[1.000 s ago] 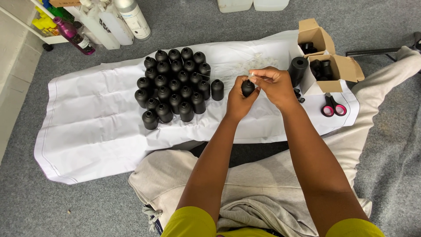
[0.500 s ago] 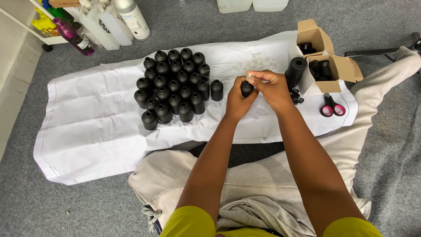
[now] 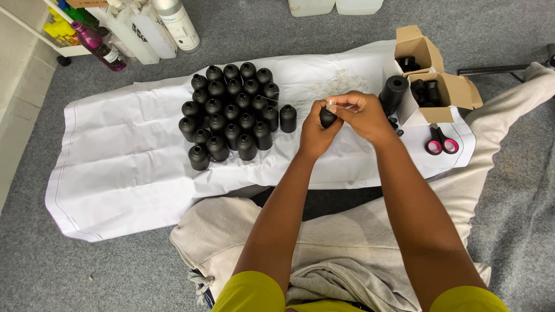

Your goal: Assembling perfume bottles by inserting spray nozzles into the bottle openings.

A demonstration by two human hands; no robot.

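The left hand [image 3: 315, 134] grips a small black bottle [image 3: 327, 118] while the right hand [image 3: 361, 112] pinches a clear piece at its top, just right of the grouped black bottles [image 3: 231, 110] on the white sheet [image 3: 121, 156].

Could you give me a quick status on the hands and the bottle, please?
Left hand grips small black bottle. Right hand pinches at its top. Cluster of black bottles beside, nothing in the way.

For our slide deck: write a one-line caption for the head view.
Left hand holds a small black bottle, right hand at its top.
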